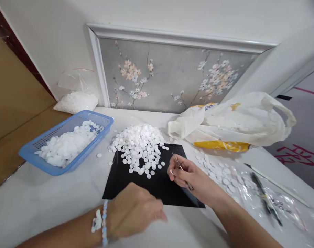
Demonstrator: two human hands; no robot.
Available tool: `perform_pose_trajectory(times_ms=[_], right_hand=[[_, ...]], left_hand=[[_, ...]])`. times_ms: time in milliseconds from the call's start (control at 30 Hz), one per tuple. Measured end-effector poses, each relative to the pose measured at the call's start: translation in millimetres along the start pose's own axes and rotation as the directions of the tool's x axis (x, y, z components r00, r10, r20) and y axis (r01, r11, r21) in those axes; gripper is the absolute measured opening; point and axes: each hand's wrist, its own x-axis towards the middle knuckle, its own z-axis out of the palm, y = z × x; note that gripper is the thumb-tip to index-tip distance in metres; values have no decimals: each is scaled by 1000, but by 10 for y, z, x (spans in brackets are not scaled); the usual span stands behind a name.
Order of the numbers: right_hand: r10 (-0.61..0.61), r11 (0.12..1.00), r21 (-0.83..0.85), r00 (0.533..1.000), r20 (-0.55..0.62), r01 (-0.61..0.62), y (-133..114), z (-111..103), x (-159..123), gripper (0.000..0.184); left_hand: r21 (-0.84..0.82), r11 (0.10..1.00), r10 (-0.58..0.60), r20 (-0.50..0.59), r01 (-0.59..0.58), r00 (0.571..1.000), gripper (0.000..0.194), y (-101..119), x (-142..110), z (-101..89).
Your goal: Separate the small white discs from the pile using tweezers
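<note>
Blue plastic forms the basket (pixel 50 169) beyond and to the left of the left hand (pixel 137 210), with white discs (pixel 69 144) heaped inside; a clear bag (pixel 78 101) of white pieces sits just behind it. The left hand, wearing a beaded bracelet (pixel 104 220), is blurred over the near side of the counter (pixel 79 193), its fingers curled under; whether they pinch anything, I cannot tell. Ahead of it, a pile of discs (pixel 142 137) spreads over the far part of a black sheet (pixel 160 191) and onto the counter behind. The right hand (pixel 184 172), above the sheet's right part, pinches a thin metal tool (pixel 179 163), tip pointing up and away; a white spot at its fingertips is too small to identify. Beyond this hand lies a white and yellow carrier bag (pixel 231 120). To its right, loose discs (pixel 216 170) are scattered near clear packets (pixel 288 208), a dark pen (pixel 262 191) and a slim white stick (pixel 278 186).
</note>
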Motion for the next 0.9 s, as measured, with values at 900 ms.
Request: perform_pose_trajectory(times_ms=[900], right_hand=[[-38, 848, -529, 999, -8, 28, 78, 180, 317, 17]], left_hand=[[-536, 666, -642, -60, 518, 764, 21, -476, -2, -315]])
